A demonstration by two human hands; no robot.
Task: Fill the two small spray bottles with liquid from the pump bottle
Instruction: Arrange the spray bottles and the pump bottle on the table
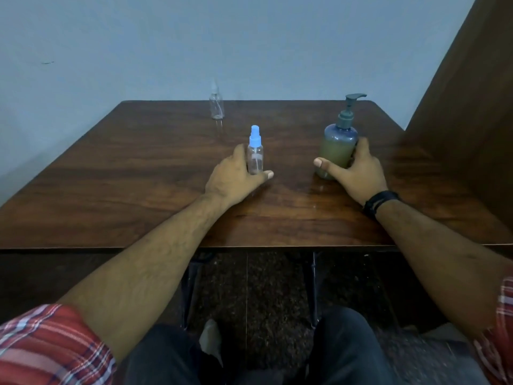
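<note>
Head view: left hand (236, 176) gripping upright blue-capped sprayer (255, 155), long axis vertical, cap up. Right hand (356, 169) wrapped round upright pump bottle (339, 143), spout pointing right. Beyond left hand, clear sprayer (216, 102) upright at far bench (138, 168) edge.

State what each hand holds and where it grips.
The left hand holds the blue-capped spray bottle round its lower body; the right hand holds the pump bottle round its lower body.

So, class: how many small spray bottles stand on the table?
2. The blue-capped spray bottle stands in the left hand; the clear spray bottle stands at the table's far edge.
</note>
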